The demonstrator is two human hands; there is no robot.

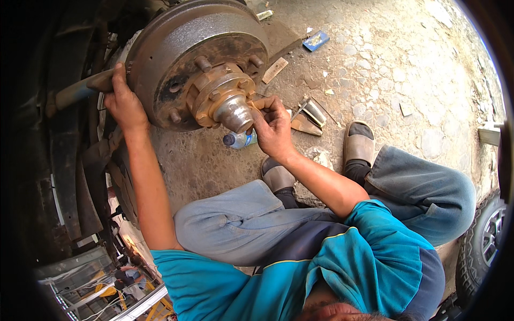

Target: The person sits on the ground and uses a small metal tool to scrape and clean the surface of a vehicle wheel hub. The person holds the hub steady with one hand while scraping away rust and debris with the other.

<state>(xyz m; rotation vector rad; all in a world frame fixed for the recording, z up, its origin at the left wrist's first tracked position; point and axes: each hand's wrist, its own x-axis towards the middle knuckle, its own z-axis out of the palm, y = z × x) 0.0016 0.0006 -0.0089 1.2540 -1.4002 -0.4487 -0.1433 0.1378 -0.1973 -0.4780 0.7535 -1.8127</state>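
A rusty brake drum (184, 45) with wheel studs fills the upper left, and a hub (206, 88) with a shiny domed metal end (234, 112) stands out from its face. My left hand (127, 104) grips the drum's left edge, with some of its fingers out of sight. Beside the domed end, my right hand (273, 128) is closed, thumb and fingers pinched together close to the hub's rim. Whatever sits between those fingertips is too small or hidden to name. Below the hub lies a plastic bottle (241, 140) with a dark cap, just left of my right hand.
On the stony ground lie a blue box (316, 41), a flat wooden-looking piece (275, 70) and several metal tools or parts (313, 111). My sandalled feet (360, 147) rest nearby. A tyre (482, 241) stands at the lower right; dark vehicle parts (75, 134) line the left.
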